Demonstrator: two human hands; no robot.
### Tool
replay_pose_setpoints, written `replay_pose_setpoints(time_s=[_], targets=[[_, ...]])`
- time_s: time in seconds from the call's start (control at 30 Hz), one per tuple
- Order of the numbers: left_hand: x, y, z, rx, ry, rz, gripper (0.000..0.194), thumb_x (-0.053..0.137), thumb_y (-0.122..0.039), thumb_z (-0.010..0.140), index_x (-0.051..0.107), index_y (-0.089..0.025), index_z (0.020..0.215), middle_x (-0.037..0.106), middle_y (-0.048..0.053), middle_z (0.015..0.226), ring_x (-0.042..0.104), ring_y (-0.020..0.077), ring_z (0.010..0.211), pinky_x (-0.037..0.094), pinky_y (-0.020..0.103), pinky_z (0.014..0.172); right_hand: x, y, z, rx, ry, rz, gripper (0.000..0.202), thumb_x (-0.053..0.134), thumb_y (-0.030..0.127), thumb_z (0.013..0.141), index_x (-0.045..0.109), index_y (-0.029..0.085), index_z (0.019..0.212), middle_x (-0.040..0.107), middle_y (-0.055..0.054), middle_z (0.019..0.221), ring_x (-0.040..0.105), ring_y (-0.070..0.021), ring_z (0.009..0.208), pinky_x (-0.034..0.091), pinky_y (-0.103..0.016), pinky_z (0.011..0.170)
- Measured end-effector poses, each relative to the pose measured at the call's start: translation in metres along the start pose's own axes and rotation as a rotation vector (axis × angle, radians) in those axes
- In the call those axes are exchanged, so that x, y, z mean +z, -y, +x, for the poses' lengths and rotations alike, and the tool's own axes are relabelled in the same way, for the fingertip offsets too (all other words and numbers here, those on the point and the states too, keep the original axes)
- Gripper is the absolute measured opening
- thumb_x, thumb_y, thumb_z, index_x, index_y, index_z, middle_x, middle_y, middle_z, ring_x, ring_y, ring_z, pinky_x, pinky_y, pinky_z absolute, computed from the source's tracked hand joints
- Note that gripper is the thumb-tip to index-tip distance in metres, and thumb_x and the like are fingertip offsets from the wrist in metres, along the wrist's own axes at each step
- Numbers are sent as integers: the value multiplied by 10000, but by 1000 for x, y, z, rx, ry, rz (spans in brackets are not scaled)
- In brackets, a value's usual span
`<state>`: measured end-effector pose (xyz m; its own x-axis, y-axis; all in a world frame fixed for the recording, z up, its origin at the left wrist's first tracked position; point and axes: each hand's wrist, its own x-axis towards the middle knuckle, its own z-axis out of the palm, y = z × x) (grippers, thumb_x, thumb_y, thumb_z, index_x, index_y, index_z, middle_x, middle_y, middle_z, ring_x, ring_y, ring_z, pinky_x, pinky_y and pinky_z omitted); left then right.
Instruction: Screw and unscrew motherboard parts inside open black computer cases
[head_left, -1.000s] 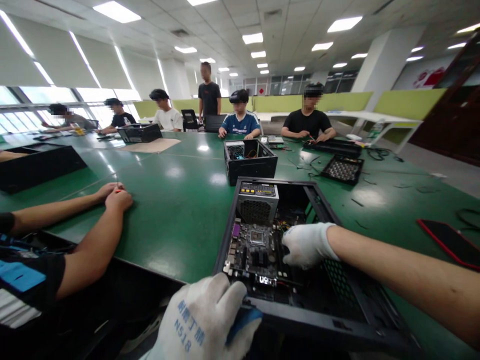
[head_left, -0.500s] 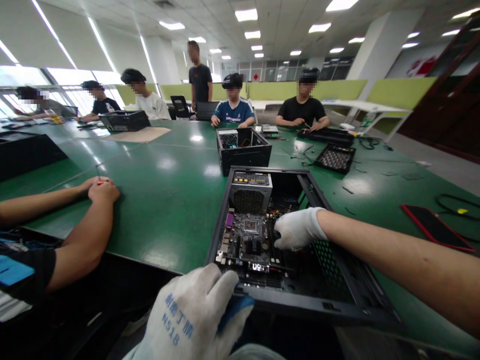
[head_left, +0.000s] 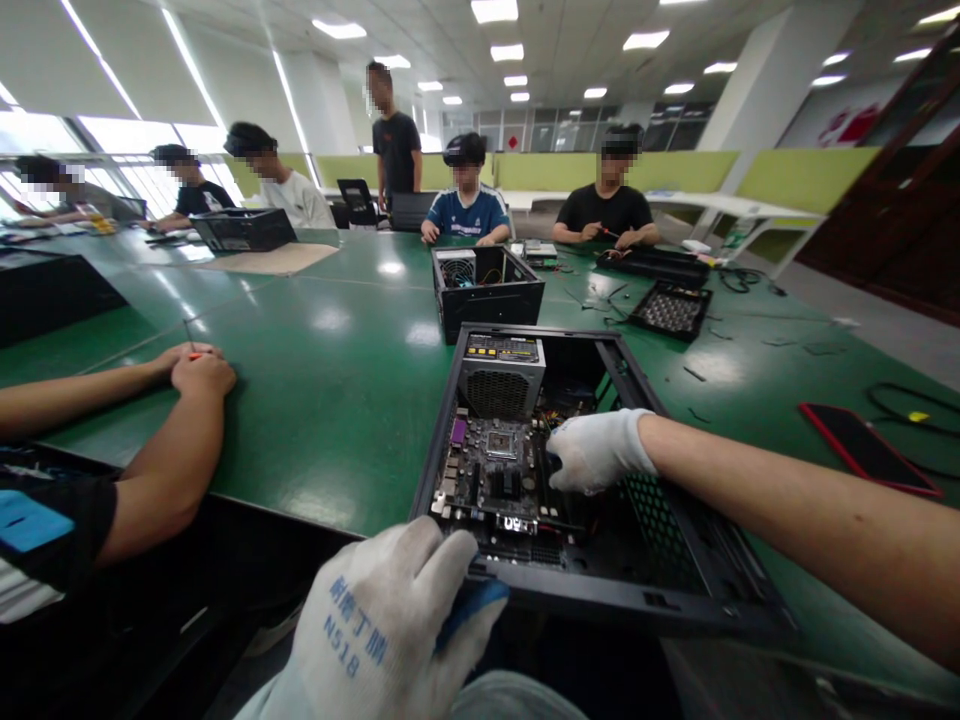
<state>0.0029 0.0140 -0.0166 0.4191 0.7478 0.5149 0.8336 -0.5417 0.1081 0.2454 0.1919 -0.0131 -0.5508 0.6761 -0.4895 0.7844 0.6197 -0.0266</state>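
Observation:
An open black computer case (head_left: 600, 590) lies at the green table's near edge. Inside it are a motherboard (head_left: 501, 480) with a purple connector and, at the back, a grey power supply (head_left: 501, 375). My left hand (head_left: 397, 610), in a white glove with a blue palm, grips the case's near left corner. My right hand (head_left: 596, 452), also gloved, reaches in from the right. Its fingers are bent at the motherboard's right edge, near some thin wires. The fingertips are hidden, so what they hold cannot be made out.
Behind the case stands another open case (head_left: 491, 305). A black tray (head_left: 670, 308) and a red-edged black panel (head_left: 866, 450) lie to the right. A person's hands (head_left: 201, 368) rest on the table at left. Several people are across the table.
The view has tilted down slightly. Both my hands keep nearly the same places on and in the case.

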Motion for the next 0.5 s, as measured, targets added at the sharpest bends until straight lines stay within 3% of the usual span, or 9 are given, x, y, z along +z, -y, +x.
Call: replay_pose_setpoints(time_s=[0.23,0.5], targets=[[0,1,0,6,-3,4,175,589,-403,946,621,-245,1016,689,23,847,671,191,658,478,304,533,-7,0,-2,28,42,-65,324,590,362,884,771,122,1004,769,-195,1000,731,-304,919,480,-353,715],[-1,0,-1,4,11,8,189,597,-407,938,617,-243,1031,680,18,850,665,199,655,474,321,525,-12,10,-5,27,175,-45,341,608,392,832,784,126,952,771,-141,885,715,-260,781,454,-324,618]])
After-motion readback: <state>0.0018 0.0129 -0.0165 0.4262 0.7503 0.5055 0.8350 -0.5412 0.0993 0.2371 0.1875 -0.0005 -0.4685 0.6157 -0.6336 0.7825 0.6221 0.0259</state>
